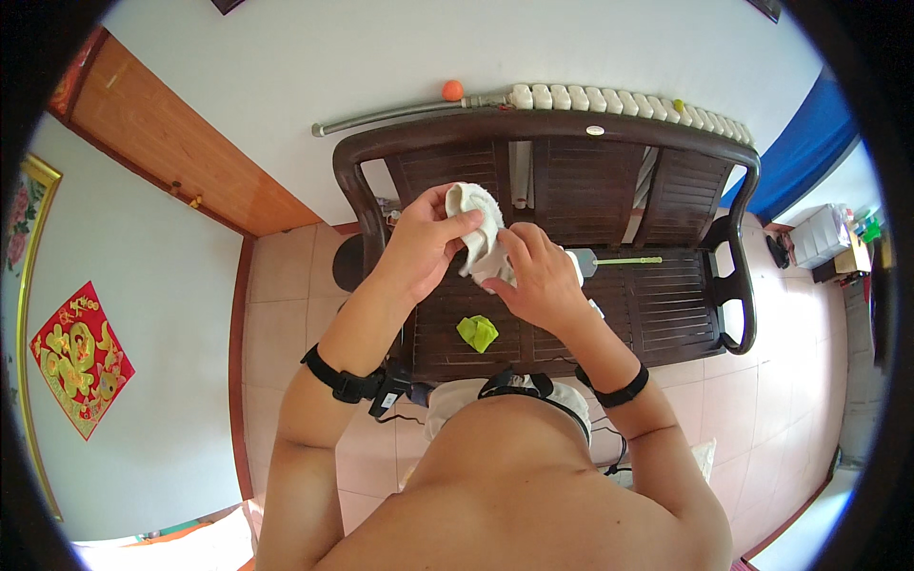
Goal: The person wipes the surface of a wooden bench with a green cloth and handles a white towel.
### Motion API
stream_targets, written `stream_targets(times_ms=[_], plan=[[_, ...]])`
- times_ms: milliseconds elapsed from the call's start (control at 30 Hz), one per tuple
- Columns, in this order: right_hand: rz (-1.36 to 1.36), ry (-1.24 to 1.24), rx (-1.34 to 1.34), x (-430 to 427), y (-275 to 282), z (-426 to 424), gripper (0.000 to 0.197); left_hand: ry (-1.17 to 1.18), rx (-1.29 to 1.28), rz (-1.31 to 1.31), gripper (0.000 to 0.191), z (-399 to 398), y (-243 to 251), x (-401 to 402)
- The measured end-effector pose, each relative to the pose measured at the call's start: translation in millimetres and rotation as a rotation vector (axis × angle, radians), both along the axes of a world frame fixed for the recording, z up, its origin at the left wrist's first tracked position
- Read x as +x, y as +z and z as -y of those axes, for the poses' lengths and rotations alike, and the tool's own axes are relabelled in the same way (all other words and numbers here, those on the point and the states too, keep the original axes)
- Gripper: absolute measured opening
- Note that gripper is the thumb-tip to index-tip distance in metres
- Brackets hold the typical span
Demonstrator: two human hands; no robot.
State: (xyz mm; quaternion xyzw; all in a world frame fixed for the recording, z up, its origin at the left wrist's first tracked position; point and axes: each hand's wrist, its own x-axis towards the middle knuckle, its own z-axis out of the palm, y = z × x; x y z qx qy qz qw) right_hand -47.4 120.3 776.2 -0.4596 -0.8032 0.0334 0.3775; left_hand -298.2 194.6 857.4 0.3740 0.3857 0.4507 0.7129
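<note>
My left hand [428,239] grips a white cloth [480,214], thumb across its front and fingers behind. The cloth looks bunched and partly rolled over, with folds along its lower part. At its right lower side, my right hand [535,275] has its fingers on the fabric, the thumb pointing left beneath them. Both hands are raised over a dark wooden bench [646,335]. A crumpled lime-green cloth [478,333] lies on the seat below them. Whether the white piece is a sock or another kind of cloth, I cannot tell.
A fly swatter [628,261] with a green handle lies on the seat at right, partly behind my right hand. Beyond the backrest are a white radiator [614,101], a metal pipe [393,117] and an orange ball [453,90]. A wooden door [171,135] stands at left.
</note>
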Motion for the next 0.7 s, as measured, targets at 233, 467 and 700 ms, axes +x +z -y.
stream_targets(times_ms=[233, 467, 700], plan=[[-0.055, -0.008, 0.022, 11.1, 3.9, -9.3, 0.050, -0.067, 0.072, 0.035, 0.058, 5.5, 12.0, -4.4], [-0.272, 0.082, -0.024, 53.9, 37.0, -15.4, 0.019, -0.096, 0.083, -0.071, 0.054, 5.1, 19.4, -26.4], [-0.767, 0.218, -0.776, 77.9, 70.8, -17.1, 0.028, -0.080, 0.251, -0.273, 0.047, 9.3, 36.3, -29.3]])
